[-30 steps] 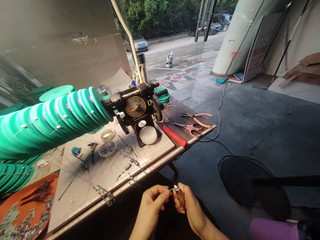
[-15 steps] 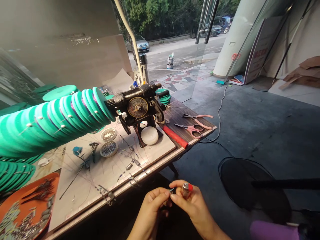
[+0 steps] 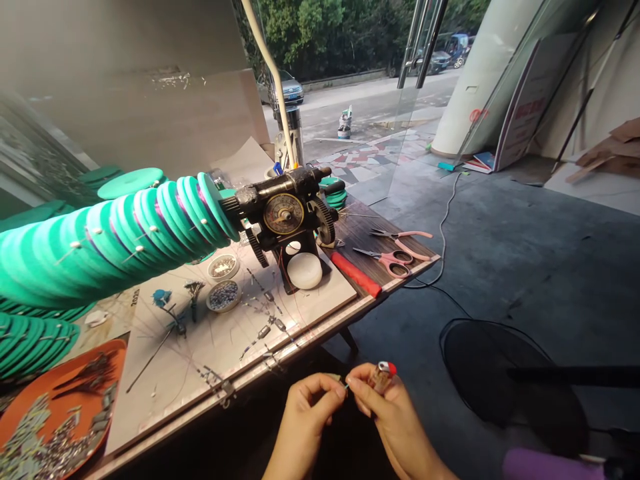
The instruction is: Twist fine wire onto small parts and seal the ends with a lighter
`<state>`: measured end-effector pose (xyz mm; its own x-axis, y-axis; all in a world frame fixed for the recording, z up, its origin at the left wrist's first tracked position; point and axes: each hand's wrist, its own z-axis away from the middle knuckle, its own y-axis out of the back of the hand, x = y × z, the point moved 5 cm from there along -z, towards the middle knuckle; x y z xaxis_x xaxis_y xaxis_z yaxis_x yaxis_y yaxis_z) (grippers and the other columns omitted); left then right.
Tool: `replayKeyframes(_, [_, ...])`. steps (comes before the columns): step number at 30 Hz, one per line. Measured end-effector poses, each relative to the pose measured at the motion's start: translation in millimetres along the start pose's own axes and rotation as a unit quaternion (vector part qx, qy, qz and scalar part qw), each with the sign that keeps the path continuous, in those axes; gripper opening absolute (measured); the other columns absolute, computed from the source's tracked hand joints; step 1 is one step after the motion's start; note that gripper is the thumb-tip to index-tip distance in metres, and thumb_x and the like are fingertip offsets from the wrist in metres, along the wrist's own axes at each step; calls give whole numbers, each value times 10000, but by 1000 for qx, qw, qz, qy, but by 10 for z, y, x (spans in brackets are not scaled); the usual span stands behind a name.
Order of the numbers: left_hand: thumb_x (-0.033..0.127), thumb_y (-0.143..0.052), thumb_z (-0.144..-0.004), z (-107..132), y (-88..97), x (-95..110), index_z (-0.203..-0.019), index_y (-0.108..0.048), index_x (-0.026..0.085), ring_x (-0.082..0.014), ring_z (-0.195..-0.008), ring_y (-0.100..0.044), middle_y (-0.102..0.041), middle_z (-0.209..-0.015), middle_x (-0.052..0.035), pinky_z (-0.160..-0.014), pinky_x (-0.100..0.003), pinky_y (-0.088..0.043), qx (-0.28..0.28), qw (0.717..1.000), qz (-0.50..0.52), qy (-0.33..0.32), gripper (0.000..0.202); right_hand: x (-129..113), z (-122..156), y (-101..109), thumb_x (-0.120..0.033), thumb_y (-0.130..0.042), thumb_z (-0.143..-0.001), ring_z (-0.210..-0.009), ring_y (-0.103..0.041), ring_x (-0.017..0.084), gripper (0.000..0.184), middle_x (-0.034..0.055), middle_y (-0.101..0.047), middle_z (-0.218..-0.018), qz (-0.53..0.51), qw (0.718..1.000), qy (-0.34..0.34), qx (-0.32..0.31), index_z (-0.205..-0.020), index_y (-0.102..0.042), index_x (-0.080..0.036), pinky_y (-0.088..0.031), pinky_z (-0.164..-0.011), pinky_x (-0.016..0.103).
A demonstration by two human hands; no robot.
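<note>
Just off the table's front edge, my left hand (image 3: 313, 403) pinches a thin teal strand (image 3: 347, 386) between thumb and forefinger. My right hand (image 3: 383, 400) is closed around a small lighter (image 3: 383, 377) with a red button at its top. The right thumb and forefinger also pinch the strand's other end. Both sets of fingertips are close together, slightly apart. What the strand belongs to is too small to make out. Nearest on the table edge, beaded cords with a dark clasp (image 3: 225, 390) hang over.
A winding machine (image 3: 285, 213) with stacked green foam discs (image 3: 120, 233) stands on the table. Bead bowls (image 3: 223, 295), an orange tray (image 3: 117, 360) of metal parts, pink scissors (image 3: 395, 261), pliers (image 3: 407, 243) and a red-handled tool (image 3: 356, 275) lie around it. A round black base (image 3: 480, 373) stands on the floor.
The fingertips of my two hands have drawn slightly apart, with the teal strand between them. The lighter has tilted a little in my right hand. The view has shifted slightly left.
</note>
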<state>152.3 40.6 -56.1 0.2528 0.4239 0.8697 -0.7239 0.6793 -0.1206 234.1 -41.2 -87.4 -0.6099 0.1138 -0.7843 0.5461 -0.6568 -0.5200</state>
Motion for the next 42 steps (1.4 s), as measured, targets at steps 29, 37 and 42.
replayKeyframes(29, [282,-705,-666,-7,41,73,-624,-622,157,-133,-675,-538,-606,-670,-3,-669,-224,-412,22,995,-5,-100,156,211,96,-167,-363,-783,-593,-371,-314,28,332,-101,-416,-409,-180,971,-160,1,-722,-553,-161,-226,-404,169])
replayKeyframes(37, [257,-779,-602,18,-71,-83,-810,-594,137,-59,-488,-491,-566,-522,39,-515,-167,-350,-73,986,149,27,303,-106,54,0,-392,-683,-717,-479,-311,67,261,-78,-372,-494,33,998,-28,-36,-758,-599,-148,-254,-483,216])
replayKeyframes(42, [259,-783,-605,34,-114,-100,-900,-553,148,-57,-464,-500,-579,-533,37,-494,-171,-349,-124,976,179,31,391,-161,67,-16,-352,-704,-671,-495,-364,82,234,-60,-415,-498,56,993,-54,-92,-766,-647,-146,-267,-517,235])
